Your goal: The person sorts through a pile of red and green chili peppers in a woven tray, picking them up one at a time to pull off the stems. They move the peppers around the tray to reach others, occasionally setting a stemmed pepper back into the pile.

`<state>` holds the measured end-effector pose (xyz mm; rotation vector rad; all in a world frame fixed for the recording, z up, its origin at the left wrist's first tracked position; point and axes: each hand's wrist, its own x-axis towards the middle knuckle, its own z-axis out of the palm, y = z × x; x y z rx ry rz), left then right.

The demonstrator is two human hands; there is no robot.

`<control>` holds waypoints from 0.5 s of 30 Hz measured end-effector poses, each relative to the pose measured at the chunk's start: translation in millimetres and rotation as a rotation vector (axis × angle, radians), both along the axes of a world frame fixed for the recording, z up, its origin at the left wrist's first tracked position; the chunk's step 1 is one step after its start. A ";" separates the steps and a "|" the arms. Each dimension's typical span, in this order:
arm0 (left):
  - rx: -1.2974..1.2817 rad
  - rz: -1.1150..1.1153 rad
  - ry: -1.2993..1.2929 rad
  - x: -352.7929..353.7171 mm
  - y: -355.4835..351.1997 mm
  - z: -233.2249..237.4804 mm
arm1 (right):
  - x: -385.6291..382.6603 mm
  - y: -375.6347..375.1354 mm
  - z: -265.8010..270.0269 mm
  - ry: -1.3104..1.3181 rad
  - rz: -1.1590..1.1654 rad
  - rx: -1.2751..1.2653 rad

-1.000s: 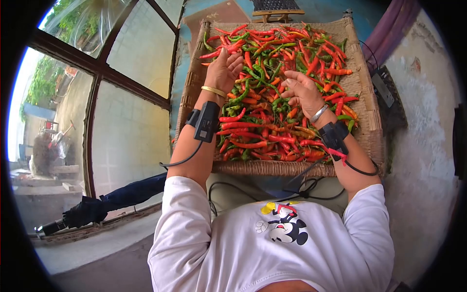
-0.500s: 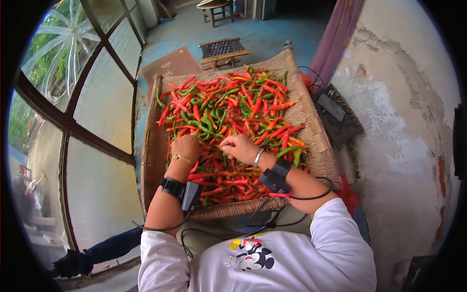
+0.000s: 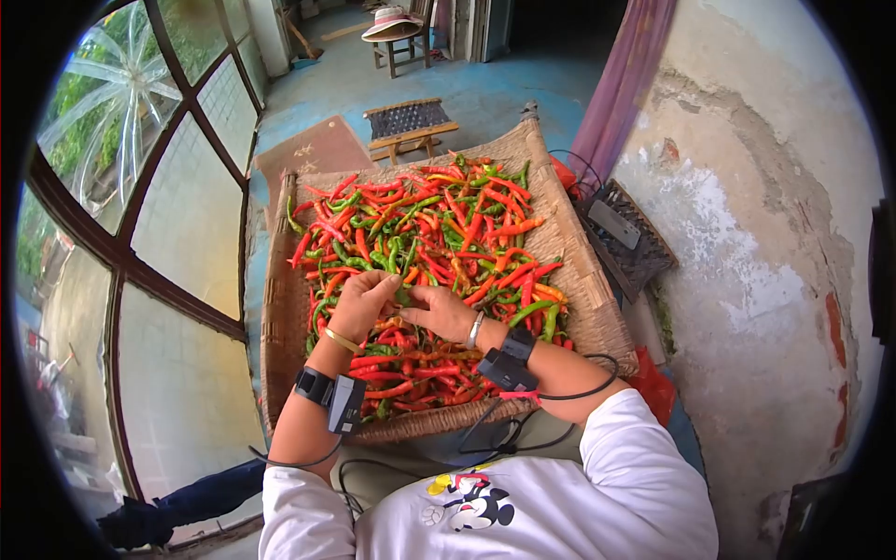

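Red, green and orange chili peppers (image 3: 420,369) lie spread over a shallow woven tray (image 3: 583,280) in front of me. Above the middle of the heap my left hand (image 3: 364,301) is closed, its thumb and forefinger pinched together at a small green piece, perhaps a chili or its stem. Close to its right, nearly touching it, my right hand (image 3: 443,313) has its fingers pressed together at the lower end of the same green piece. The fingertips partly hide what is between them. Both wrists carry bracelets and strapped black devices with cables.
Windows (image 3: 187,233) stand on the left and a worn wall (image 3: 737,252) on the right. Beyond the tray are a low woven stool (image 3: 409,126) and a chair with a hat (image 3: 392,25). A dark woven seat (image 3: 630,238) holding a grey device stands right of the tray.
My two hands have come together, from apart to nearly touching, and a green piece now shows between their fingers. The whole view has shifted slightly.
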<state>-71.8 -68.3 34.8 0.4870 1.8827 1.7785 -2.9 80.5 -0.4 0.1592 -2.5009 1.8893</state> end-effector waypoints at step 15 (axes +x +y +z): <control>-0.059 -0.054 -0.282 -10.0 -0.2 -11.8 | 3.9 1.4 4.4 0.015 0.023 0.188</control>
